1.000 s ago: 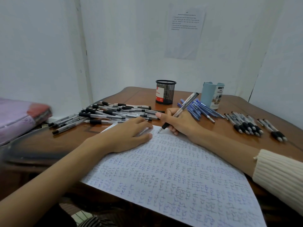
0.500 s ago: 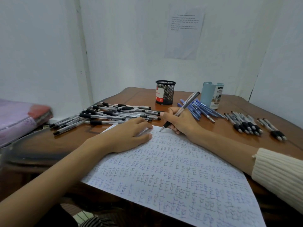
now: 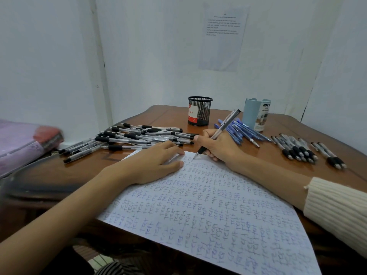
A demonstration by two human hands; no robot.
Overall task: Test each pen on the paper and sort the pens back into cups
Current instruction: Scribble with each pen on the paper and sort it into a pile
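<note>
One brown wooden table (image 3: 168, 116) lay under both my hands and carried everything else. Across its near part, beneath my palms and reaching back toward me, lay the white paper (image 3: 218, 215), crowded with rows of the word "test" in blue and dark ink. Well out to the left of my left hand sat a pink wrapped bundle (image 3: 21, 139) at the table's edge.

Just beyond my left hand spread a loose heap of clear pens with black grips (image 3: 139, 136), most lying crosswise. Beyond my right hand lay a bunch of blue pens (image 3: 242, 132), and further to its right a row of grey pens with dark grips (image 3: 296, 148), then a separate pair (image 3: 331, 155).

Past the heap stood a black mesh cup (image 3: 199, 111) with a red and white label, and past the blue pens a pale blue cup (image 3: 257, 114); I could not tell whether either held anything.

My left hand (image 3: 151, 163) lay flat on the paper's far left corner, fingers straight and pressing it down. My right hand (image 3: 220, 145), bare to a cream ribbed sleeve (image 3: 337, 205), was curled round one pen (image 3: 226, 124), pinching it near its black grip. That pen leaned back and to the right, with its tip at the top edge of the paper, just beside my left fingertips.
</note>
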